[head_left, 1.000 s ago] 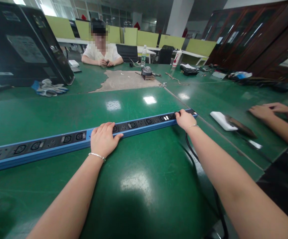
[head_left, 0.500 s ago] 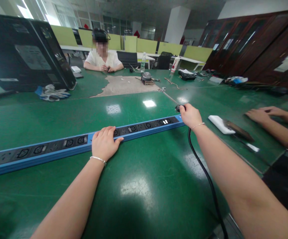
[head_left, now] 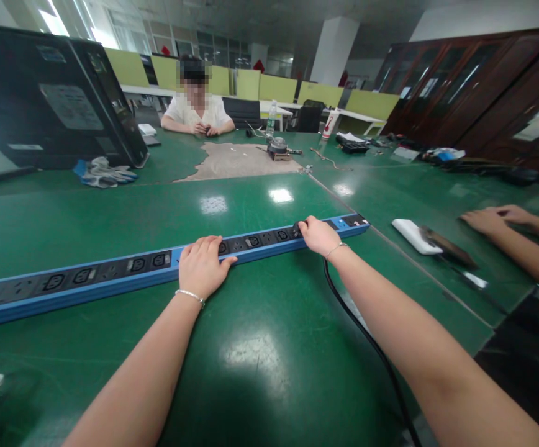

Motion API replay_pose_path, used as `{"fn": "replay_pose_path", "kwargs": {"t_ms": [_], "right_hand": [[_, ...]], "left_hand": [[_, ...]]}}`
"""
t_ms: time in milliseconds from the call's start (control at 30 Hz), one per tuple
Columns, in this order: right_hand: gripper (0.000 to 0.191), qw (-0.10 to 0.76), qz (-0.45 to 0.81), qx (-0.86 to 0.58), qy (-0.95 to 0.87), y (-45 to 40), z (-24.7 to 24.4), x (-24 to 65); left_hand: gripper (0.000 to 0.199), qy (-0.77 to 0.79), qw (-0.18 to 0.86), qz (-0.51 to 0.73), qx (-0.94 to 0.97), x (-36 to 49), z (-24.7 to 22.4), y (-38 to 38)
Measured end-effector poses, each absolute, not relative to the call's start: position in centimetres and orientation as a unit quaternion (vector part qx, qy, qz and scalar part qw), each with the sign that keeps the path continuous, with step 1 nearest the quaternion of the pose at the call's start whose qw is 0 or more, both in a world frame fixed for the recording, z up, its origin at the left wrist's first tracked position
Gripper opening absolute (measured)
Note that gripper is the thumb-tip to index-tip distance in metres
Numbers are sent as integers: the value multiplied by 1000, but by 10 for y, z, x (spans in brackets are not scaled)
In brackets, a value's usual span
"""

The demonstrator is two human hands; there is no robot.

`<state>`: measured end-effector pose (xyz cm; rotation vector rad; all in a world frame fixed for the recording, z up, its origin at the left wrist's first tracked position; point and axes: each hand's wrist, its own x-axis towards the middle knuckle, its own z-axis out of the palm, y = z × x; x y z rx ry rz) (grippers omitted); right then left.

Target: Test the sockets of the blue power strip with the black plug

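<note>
A long blue power strip [head_left: 134, 284] with black sockets lies slantwise across the green table [head_left: 251, 316]. My left hand [head_left: 203, 264] rests on its middle, fingers over the top and thumb along the near edge. Near the strip's right end, my right hand [head_left: 318, 236] grips a black plug [head_left: 297, 230] over the sockets. Whether the plug sits in a socket cannot be made out. From under that hand a black cable [head_left: 367, 335] runs down to the table's near edge.
A black computer case [head_left: 59, 99] stands at the back left, with gloves [head_left: 104, 172] beside it. Across the table sits a person [head_left: 197, 115]. At the right are another person's hands [head_left: 493, 220], a white box [head_left: 416, 236] and a dark object [head_left: 449, 245]. Farther back stands a bottle [head_left: 271, 118].
My right hand has moved left with the plug, from the strip's right end onto its sockets, uncovering that end. My left hand stays on the strip.
</note>
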<state>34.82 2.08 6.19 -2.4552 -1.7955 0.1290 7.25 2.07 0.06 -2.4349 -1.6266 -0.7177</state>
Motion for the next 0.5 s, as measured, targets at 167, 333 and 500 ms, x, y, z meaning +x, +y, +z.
{"fn": "replay_pose_path", "kwargs": {"t_ms": [167, 333, 500], "right_hand": [[40, 35, 26, -817, -575, 19, 63, 341], [38, 18, 29, -817, -575, 20, 60, 334], [34, 13, -4, -815, -580, 16, 52, 326]], "left_hand": [[50, -538, 58, -246, -804, 72, 0, 21], [50, -538, 54, -248, -804, 72, 0, 21], [51, -536, 52, -249, -805, 72, 0, 21]]}}
